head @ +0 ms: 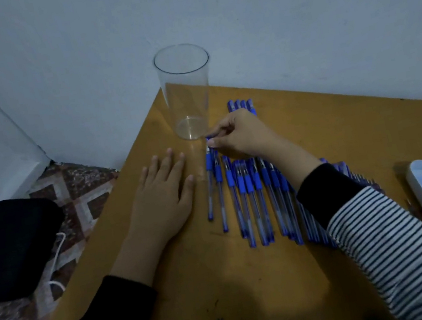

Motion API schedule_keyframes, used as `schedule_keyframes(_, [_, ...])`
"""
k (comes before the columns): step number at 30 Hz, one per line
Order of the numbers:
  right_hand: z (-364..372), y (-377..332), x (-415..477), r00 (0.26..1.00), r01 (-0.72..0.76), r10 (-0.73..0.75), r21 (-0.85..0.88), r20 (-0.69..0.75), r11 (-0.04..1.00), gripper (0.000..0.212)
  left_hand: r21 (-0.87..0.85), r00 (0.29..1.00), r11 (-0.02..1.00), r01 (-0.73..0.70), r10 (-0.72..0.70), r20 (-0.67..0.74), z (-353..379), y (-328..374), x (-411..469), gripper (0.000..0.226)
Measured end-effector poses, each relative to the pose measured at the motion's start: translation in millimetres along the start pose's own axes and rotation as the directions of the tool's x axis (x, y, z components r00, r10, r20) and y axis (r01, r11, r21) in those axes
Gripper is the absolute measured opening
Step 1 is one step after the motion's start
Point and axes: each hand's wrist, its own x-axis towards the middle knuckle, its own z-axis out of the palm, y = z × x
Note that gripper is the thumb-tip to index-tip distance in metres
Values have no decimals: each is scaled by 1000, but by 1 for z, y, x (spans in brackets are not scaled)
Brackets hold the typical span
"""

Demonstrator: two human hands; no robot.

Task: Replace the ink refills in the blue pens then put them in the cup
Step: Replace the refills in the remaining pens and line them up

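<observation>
Right sleeve [328,191] hides some pens [250,189]

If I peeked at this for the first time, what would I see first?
The row of blue pens lying side by side in the middle of the wooden table catches the eye first, with the right hand pinching the far end of the leftmost pen. Just behind stands a tall clear plastic cup with nothing in it, near the table's far corner. The left hand lies flat on the table beside the pens.
</observation>
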Motion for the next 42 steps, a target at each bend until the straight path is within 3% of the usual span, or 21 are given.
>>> schedule_keyframes(10, [-5, 2, -5, 990, 18, -12, -43, 143, 999, 14, 21, 1000, 1000, 2, -2, -5, 0, 3, -2, 60])
schedule_keyframes(30, [0, 1, -15, 998, 4, 2, -104, 56, 995, 19, 27, 1000, 1000, -11, 10, 24, 1, 18, -4, 61])
schedule_keyframes(34, [-12, 3, -25, 999, 17, -19, -61, -27, 998, 19, 14, 999, 1000, -19, 18, 31, 1, 18, -4, 61])
schedule_keyframes(38, [-36, 17, -30, 963, -4, 26, 81, -269, 997, 20, -1, 1000, 1000, -12, 12, 28, 0, 20, -3, 61])
schedule_keyframes(40, [-45, 31, -28, 919, -71, 99, 87, -381, 994, 22, -6, 1000, 1000, -17, 17, 24, 1, 19, -3, 61])
schedule_keyframes(42, [-49, 43, -25, 899, -158, 172, 67, -402, 985, 24, -37, 999, 999, -30, 30, 16, 1, 21, -2, 60])
